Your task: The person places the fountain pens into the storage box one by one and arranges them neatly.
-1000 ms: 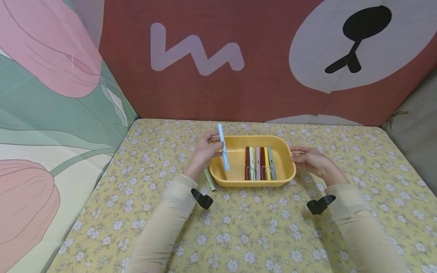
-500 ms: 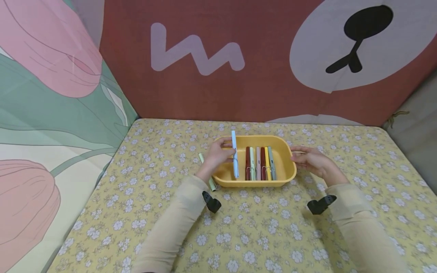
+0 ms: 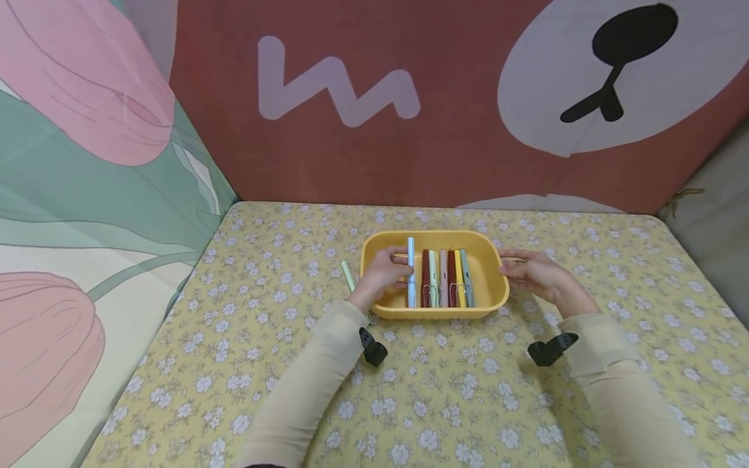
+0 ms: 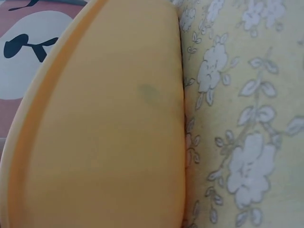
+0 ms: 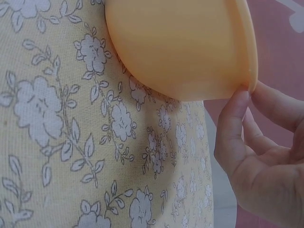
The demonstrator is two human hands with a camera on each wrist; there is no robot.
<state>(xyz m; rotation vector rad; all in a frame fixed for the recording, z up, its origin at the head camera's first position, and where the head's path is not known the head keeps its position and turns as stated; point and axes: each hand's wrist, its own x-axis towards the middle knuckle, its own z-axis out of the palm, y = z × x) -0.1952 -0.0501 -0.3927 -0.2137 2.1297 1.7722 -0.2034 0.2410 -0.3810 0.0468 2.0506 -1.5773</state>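
A yellow plastic tub (image 3: 433,313) stands on the table with several capped pens lined up inside: dark red, pale green, pinkish, yellow and grey-green. My left hand (image 3: 383,272) reaches over its left end and holds a light blue pen (image 3: 411,279) by its middle, parallel to the row and just left of the dark red pen (image 3: 425,270). At the tub's right end my right hand (image 3: 535,273) pinches the rim; the right wrist view shows thumb and finger at the rim's corner. The left wrist view has only the tub's outer wall (image 4: 109,123) and cloth, with the left hand hidden.
A pale green pen (image 3: 348,274) lies on the table at the tub's left, partly covered by the left wrist. Flowered yellow cloth (image 3: 445,390) covers the table. A red-brown printed backdrop (image 3: 351,162) rises behind the far edge, and a flower-printed one (image 3: 88,195) at the left.
My left hand has moved right and down with the light blue pen, from over the tub's left rim into the tub beside the row. The right hand has stayed at the rim.
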